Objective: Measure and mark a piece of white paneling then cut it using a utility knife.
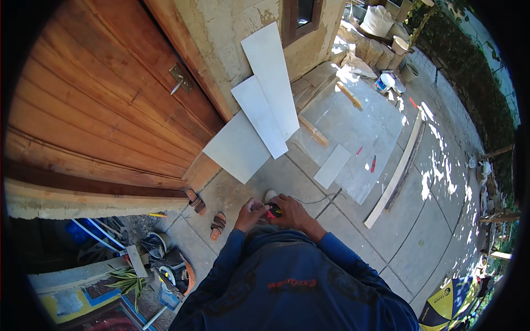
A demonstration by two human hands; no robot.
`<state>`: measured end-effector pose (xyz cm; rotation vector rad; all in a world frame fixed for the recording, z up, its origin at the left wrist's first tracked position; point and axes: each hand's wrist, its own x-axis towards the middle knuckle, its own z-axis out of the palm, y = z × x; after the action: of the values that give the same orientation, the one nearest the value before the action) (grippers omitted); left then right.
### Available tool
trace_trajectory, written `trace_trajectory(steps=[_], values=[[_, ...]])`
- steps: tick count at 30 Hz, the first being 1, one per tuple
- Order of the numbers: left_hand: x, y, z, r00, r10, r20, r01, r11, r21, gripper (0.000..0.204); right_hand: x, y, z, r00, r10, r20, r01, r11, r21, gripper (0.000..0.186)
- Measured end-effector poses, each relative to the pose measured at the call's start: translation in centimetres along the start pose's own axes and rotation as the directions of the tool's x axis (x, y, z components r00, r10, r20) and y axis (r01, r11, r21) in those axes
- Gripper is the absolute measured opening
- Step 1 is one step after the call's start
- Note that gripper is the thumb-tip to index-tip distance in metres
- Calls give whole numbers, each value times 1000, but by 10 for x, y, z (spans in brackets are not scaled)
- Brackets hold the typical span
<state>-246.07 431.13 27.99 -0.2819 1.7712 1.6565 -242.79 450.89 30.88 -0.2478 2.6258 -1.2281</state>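
1. The paved floor [353, 237] is dappled by sunlight and crossed by dark joints.
2. A wooden door [121, 94] is cut off at the left by the dark rim of the view.
3. A large grey sheet [364, 121] is laid on the floor; two wooden blocks, a small pale panel [332, 165] and red tools are seen on it.
4. Three pale panels [274, 83] are leaned, overlapping, against the wall; parts of the rear ones are hidden.
5. A white sack [378, 21] is set at the top right, bulging; its contents cannot be made out.
6. In an orange-edged container [190, 272] at the lower left, dark items are jumbled, too shadowed to identify.
7. A white bucket with a blue label [385, 83] is placed beyond the sheet; its inside cannot be read.
8. The black-and-red object [274, 210] is held before the body, wrapped by the curled fingers of the right hand [291, 212] and partly covered by them. The fingers of the left hand [251, 214] are bent in toward the thumb just beside it; whether anything is pinched there cannot be told.
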Motion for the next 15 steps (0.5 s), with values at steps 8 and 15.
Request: trace_trajectory(steps=[8, 15], values=[[100, 43, -17, 961, 3, 278, -12, 999, 31, 29, 44, 28, -65, 932, 347, 105, -362, 896, 257, 56], [205, 156, -57, 968, -5, 250, -11, 998, 62, 20, 42, 60, -92, 859, 490, 146, -508, 785, 355, 55]])
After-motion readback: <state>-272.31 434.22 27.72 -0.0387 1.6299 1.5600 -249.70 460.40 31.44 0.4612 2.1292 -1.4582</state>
